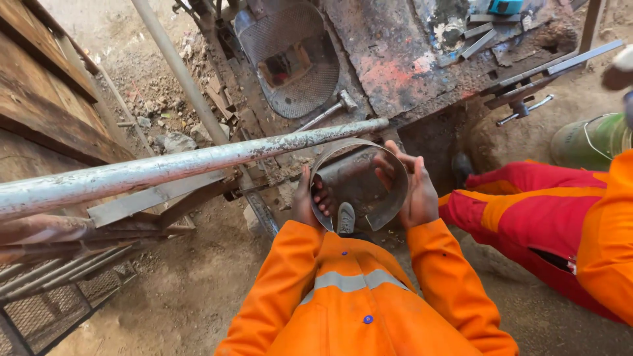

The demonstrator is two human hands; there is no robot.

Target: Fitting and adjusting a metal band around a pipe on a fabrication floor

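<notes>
I hold a curved grey metal strip (359, 148), bent into an open ring, in front of my chest. My left hand (311, 198) grips its left side, fingers curled inside the band. On the right side my right hand (412, 184) wraps around the strip's outer face. The ring hangs just under a long pale steel pipe (171, 168) that runs across from the left. My orange sleeves fill the bottom of the view.
A rusty workbench (395, 59) stands ahead with a hammer (330, 112), a perforated metal scoop (290, 59) and steel offcuts. Another person in red and orange clothing (547, 224) sits close on the right. Mesh panels and bars (59, 290) lie lower left, wooden planks (39, 99) upper left.
</notes>
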